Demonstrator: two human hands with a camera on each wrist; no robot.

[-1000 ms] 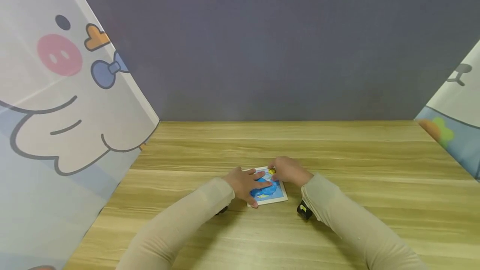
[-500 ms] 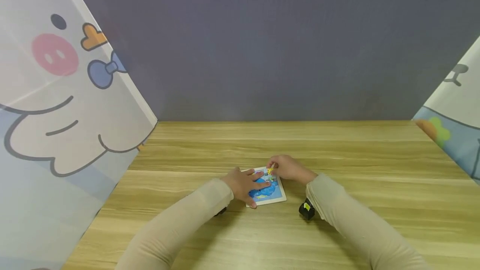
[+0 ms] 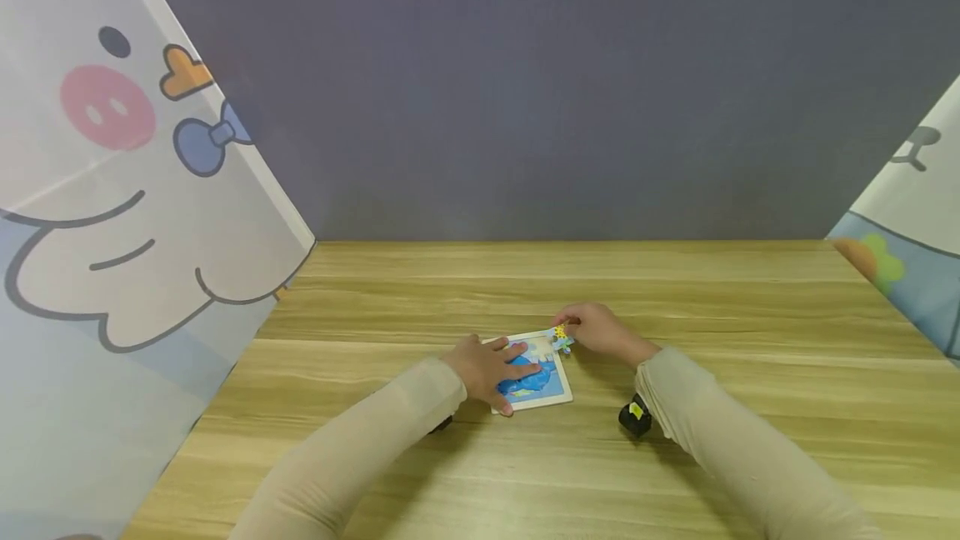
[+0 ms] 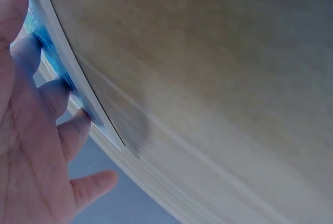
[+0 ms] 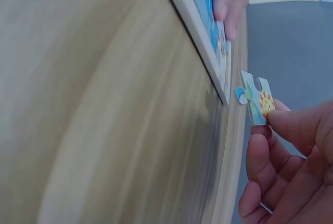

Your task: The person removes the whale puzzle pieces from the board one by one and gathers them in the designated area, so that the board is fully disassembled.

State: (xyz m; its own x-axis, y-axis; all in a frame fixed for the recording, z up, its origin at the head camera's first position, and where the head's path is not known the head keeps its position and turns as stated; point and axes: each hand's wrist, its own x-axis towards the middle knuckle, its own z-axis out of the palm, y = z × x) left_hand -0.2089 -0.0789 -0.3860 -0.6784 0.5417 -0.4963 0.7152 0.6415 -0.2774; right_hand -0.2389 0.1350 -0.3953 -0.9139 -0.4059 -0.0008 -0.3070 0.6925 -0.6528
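Note:
A small jigsaw puzzle (image 3: 558,386) in a white frame lies on the table, showing a blue picture. My left hand (image 3: 491,369) rests on it with fingers spread; the left wrist view shows its fingertips (image 4: 78,122) on the puzzle's face. Past the puzzle's far right corner, my right hand (image 3: 596,330) pinches a jigsaw piece (image 5: 257,99) between thumb and finger. That piece is light blue with a yellow sun and a green patch. A pale gap (image 3: 542,347) shows in the puzzle's far right area. The left hand hides much of the picture.
The wooden table (image 3: 675,290) reaches back to a grey panel (image 3: 570,90). Cartoon-printed panels (image 3: 180,215) stand at the left and right sides. A black wrist camera (image 3: 635,417) hangs under the right sleeve.
My right hand has lifted the sun piece out of the puzzle's far right corner and moved it right, leaving a pale gap. The left hand stays pressed on the puzzle.

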